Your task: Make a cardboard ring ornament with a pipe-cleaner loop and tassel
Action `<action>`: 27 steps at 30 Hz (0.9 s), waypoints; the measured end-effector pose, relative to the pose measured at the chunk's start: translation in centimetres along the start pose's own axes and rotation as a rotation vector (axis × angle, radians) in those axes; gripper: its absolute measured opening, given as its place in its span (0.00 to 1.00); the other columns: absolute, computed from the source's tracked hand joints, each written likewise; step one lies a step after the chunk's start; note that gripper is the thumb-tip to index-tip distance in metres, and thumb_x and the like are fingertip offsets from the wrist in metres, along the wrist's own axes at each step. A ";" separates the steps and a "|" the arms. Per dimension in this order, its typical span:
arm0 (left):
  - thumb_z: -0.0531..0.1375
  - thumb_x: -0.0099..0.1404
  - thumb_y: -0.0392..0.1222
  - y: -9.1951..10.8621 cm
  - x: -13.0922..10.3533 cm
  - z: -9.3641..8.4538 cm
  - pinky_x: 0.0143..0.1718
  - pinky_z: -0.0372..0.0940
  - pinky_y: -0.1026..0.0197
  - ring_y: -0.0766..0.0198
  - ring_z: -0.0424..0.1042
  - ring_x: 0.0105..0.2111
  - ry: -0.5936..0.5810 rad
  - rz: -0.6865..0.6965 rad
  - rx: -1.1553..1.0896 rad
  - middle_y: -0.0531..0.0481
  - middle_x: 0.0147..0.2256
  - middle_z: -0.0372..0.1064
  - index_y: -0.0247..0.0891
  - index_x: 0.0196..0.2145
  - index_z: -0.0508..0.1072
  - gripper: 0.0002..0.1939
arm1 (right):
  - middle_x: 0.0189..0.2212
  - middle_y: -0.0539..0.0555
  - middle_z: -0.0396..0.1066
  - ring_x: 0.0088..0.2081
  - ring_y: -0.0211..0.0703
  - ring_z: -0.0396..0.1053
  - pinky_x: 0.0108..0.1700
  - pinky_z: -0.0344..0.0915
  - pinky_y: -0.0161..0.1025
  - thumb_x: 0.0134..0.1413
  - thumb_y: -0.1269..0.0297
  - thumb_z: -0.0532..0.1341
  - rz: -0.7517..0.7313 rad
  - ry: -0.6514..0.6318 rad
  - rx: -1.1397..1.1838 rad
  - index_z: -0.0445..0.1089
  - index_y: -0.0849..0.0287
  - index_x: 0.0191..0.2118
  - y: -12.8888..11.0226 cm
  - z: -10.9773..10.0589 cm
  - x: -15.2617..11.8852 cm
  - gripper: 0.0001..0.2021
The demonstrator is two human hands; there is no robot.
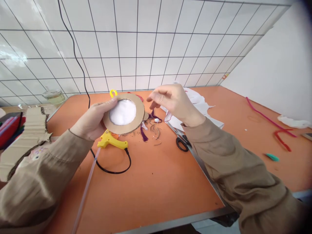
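Left hand [96, 118]: grip pinching the cardboard ring [139, 112] by its rim, above the bench [151, 195] — likely light, fairly stiff; best held there, clear of the soft white centre [123, 112]. Right hand [170, 99]: raised beside it, fingers curled — pinch contents indiscernible.

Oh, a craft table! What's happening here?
Someone's left hand holds up a cardboard ring with fluffy white material filling its middle. The right hand is raised beside it, fingers bent, with nothing clearly visible in its grip. Below the ring, a yellow glue gun lies on the orange table, near dark purple tassels. Black-handled scissors lie partly under the right forearm.
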State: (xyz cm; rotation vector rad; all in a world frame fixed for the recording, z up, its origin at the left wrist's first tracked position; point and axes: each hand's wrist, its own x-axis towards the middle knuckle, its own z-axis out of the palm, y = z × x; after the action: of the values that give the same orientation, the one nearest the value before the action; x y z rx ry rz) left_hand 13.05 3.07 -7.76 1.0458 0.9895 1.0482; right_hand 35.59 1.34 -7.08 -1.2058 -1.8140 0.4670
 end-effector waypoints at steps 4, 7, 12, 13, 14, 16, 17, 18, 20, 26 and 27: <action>0.57 0.68 0.41 -0.2 0.1 0.3 0.28 0.72 0.61 0.60 0.76 0.27 -0.081 -0.194 -0.043 0.41 0.33 0.78 0.32 0.37 0.79 0.12 | 0.42 0.52 0.73 0.28 0.34 0.68 0.31 0.67 0.36 0.53 0.66 0.64 -0.249 -0.032 0.137 0.74 0.56 0.37 -0.7 0.5 -0.8 0.05; 0.56 0.68 0.41 -0.7 0.3 0.1 0.24 0.70 0.60 0.59 0.75 0.25 -0.220 -0.228 -0.044 0.40 0.32 0.77 0.33 0.40 0.78 0.13 | 0.46 0.52 0.72 0.26 0.31 0.64 0.29 0.65 0.35 0.53 0.65 0.65 -0.324 -0.107 0.106 0.75 0.53 0.38 -1.1 0.9 -1.4 0.06; 0.56 0.67 0.43 -1.4 0.7 -0.3 0.18 0.67 0.62 0.58 0.74 0.23 -0.335 -0.276 -0.023 0.41 0.27 0.75 0.33 0.38 0.77 0.12 | 0.43 0.50 0.73 0.25 0.32 0.62 0.25 0.61 0.35 0.53 0.65 0.65 -0.354 -0.204 0.012 0.76 0.51 0.35 -1.9 1.3 -2.1 0.03; 0.56 0.67 0.42 -1.4 0.7 -0.2 0.18 0.67 0.62 0.58 0.74 0.23 -0.330 -0.284 -0.019 0.41 0.27 0.75 0.33 0.38 0.77 0.12 | 0.42 0.51 0.73 0.25 0.32 0.62 0.25 0.61 0.35 0.54 0.65 0.65 -0.362 -0.217 0.005 0.76 0.51 0.34 -1.9 1.3 -2.2 0.03; 0.56 0.67 0.42 -1.4 0.7 -0.2 0.18 0.67 0.62 0.58 0.74 0.23 -0.322 -0.293 -0.013 0.40 0.27 0.75 0.32 0.38 0.77 0.12 | 0.40 0.51 0.73 0.25 0.32 0.63 0.25 0.61 0.35 0.54 0.65 0.65 -0.370 -0.226 0.005 0.76 0.52 0.33 -2.0 1.3 -2.2 0.02; 0.56 0.66 0.41 -1.3 0.7 -0.1 0.17 0.66 0.62 0.57 0.74 0.23 -0.302 -0.307 0.009 0.40 0.28 0.76 0.32 0.40 0.77 0.12 | 0.40 0.51 0.73 0.26 0.33 0.64 0.26 0.61 0.35 0.54 0.66 0.65 -0.374 -0.219 0.022 0.76 0.53 0.33 -2.0 1.2 -2.1 0.02; 0.57 0.66 0.41 -1.2 0.6 -0.1 0.18 0.67 0.61 0.57 0.75 0.24 -0.281 -0.303 0.023 0.39 0.29 0.76 0.31 0.40 0.77 0.13 | 0.40 0.51 0.73 0.26 0.32 0.64 0.26 0.62 0.35 0.54 0.66 0.65 -0.366 -0.196 0.036 0.76 0.53 0.34 -2.0 1.1 -2.0 0.02; 0.58 0.65 0.42 -1.1 0.6 -0.2 0.19 0.68 0.60 0.56 0.75 0.25 -0.252 -0.284 0.036 0.38 0.30 0.77 0.31 0.40 0.77 0.12 | 0.40 0.51 0.74 0.26 0.32 0.64 0.27 0.62 0.35 0.54 0.66 0.65 -0.348 -0.158 0.054 0.76 0.54 0.35 -1.9 0.9 -1.8 0.03; 0.62 0.62 0.42 -0.9 0.7 -0.5 0.23 0.71 0.59 0.55 0.77 0.27 -0.180 -0.197 0.059 0.37 0.32 0.78 0.31 0.38 0.78 0.11 | 0.36 0.51 0.75 0.25 0.32 0.65 0.28 0.63 0.35 0.56 0.66 0.63 -0.262 -0.061 0.087 0.77 0.56 0.38 -1.3 0.7 -1.3 0.05; 0.70 0.52 0.43 -0.5 0.7 -1.8 0.22 0.69 0.61 0.58 0.74 0.22 -0.387 -0.205 0.309 0.42 0.27 0.77 0.37 0.27 0.80 0.07 | 0.32 0.55 0.78 0.25 0.37 0.69 0.27 0.64 0.36 0.62 0.71 0.55 0.162 -0.133 -0.235 0.75 0.60 0.48 2.5 1.0 0.7 0.14; 0.70 0.52 0.44 -0.5 0.7 -1.9 0.22 0.69 0.61 0.58 0.74 0.22 -0.458 -0.228 0.358 0.43 0.26 0.77 0.38 0.28 0.80 0.07 | 0.36 0.56 0.78 0.29 0.39 0.72 0.30 0.65 0.36 0.61 0.73 0.55 0.178 -0.205 -0.356 0.76 0.59 0.47 3.3 1.2 0.9 0.14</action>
State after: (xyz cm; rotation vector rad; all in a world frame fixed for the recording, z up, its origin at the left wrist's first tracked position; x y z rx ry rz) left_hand 11.41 3.98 -8.73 1.3542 0.9054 0.4200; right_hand 36.27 3.84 -9.58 -1.6214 -2.0321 0.3880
